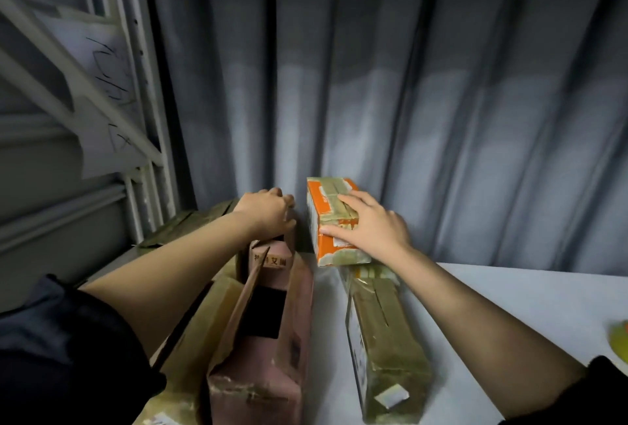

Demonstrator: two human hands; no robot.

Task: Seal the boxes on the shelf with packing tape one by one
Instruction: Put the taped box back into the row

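A small orange and white box (326, 248) wrapped in tan tape stands at the back of the white shelf (509, 305), stacked on the far end of a long taped box (390, 339). My right hand (370, 224) lies on top of the orange box, fingers spread and thumb along its near edge. To the left stands a pink cardboard box (272, 367) with an open flap and a dark opening on top. My left hand (268, 210) reaches over the pink box's far end with curled fingers; what it grips is hidden.
Flat brown cardboard boxes (190, 224) lie at the back left beside a grey metal rack upright (149, 139). A grey curtain (407, 102) hangs right behind the shelf. A yellow-green object (620, 339) shows at the right edge.
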